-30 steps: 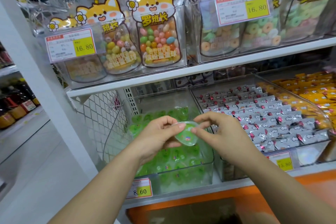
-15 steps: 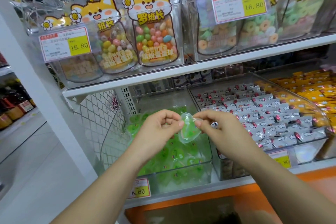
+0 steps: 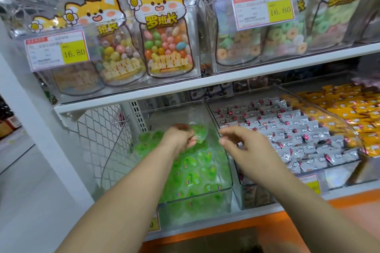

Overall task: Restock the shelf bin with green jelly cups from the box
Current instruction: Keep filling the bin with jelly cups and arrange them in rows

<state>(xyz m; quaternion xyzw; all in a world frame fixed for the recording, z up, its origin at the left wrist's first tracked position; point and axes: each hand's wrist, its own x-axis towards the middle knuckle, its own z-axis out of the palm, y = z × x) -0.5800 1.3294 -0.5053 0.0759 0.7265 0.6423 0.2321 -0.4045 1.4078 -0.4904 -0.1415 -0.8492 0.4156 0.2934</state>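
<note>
A clear shelf bin (image 3: 224, 189) on the lower shelf holds several green jelly cups (image 3: 195, 168). My left hand (image 3: 181, 137) reaches over the back of the bin and pinches one green jelly cup (image 3: 200, 132) by its edge above the pile. To the right of it, my right hand (image 3: 244, 146) hovers over the bin's right wall with fingers apart and nothing in them. The box is out of view.
A second clear bin (image 3: 337, 176) of silver-wrapped candies sits right of the jelly bin, with yellow packets (image 3: 353, 109) beyond. The upper shelf (image 3: 226, 82) carries candy bags and price tags. A wire mesh panel (image 3: 102, 135) stands left of the bin. An orange ledge (image 3: 226, 230) runs below.
Both hands held the jelly cup before. Now my right hand has let go and drawn to the right, and my left hand carries the cup deeper over the bin.
</note>
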